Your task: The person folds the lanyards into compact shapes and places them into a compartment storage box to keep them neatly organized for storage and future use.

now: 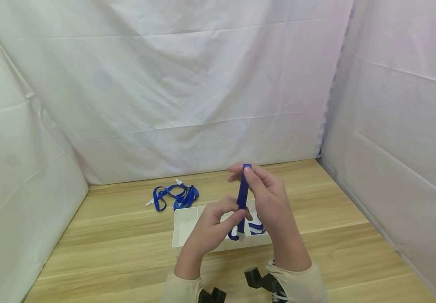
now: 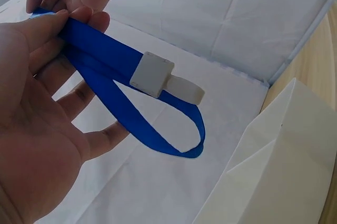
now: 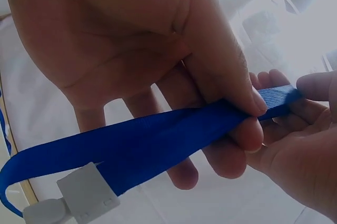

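A blue lanyard [image 1: 242, 195] is stretched lengthwise between my two hands above a white tray, its strap layers lying together. My right hand [image 1: 271, 191] pinches its far end between thumb and fingers. Lower down, my left hand [image 1: 214, 223] pinches the strap with its thumb on top. Past the left fingers sticks out the white plastic buckle [image 2: 152, 75], and a loop of strap [image 2: 158, 142] curves round beside it. In the right wrist view the left thumb and fingers grip the strap close to the right hand [image 3: 305, 163].
The white divided tray [image 1: 180, 244] stands on the wooden table [image 1: 127, 252] under my hands. Blue strap [image 1: 256, 229] lies coiled in its right part. Behind the tray's left end is a loose tangle of blue lanyard [image 1: 189, 195] with white clips. White cloth walls enclose the table.
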